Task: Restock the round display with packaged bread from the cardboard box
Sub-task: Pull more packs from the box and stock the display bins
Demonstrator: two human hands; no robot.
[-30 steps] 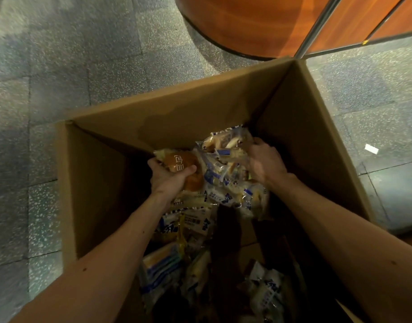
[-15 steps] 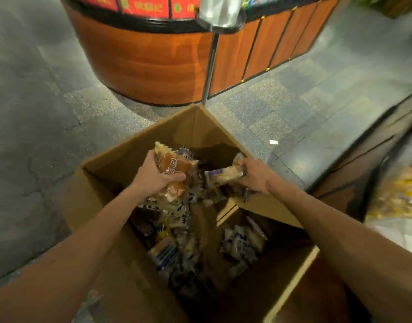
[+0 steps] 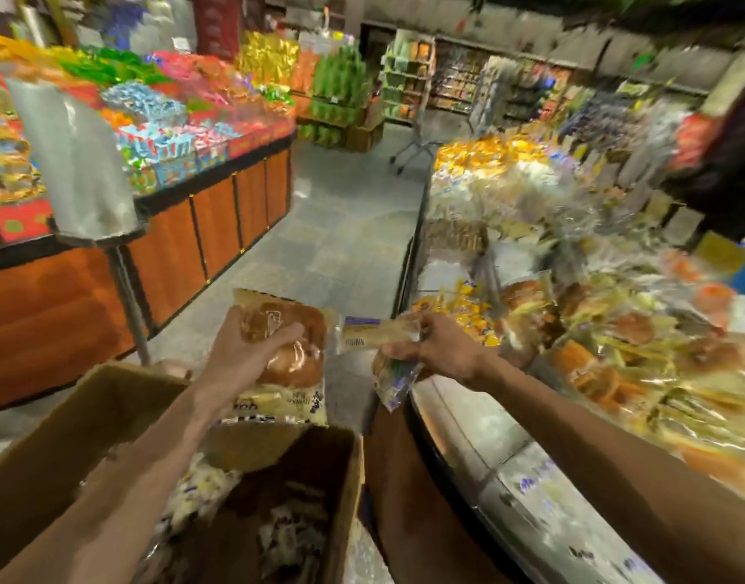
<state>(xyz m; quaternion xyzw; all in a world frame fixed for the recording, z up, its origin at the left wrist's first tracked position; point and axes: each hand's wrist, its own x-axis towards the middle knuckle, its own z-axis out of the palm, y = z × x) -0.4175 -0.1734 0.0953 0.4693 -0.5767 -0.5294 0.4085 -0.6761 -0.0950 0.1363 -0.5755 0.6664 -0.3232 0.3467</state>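
Left hand, fingers curled round stacked bun packs above the open cardboard box, right hand pinching 2 small bread packets by the round display rim, loose packets inside the box, blurred.

Grey tiled floor, wood-panelled candy stand
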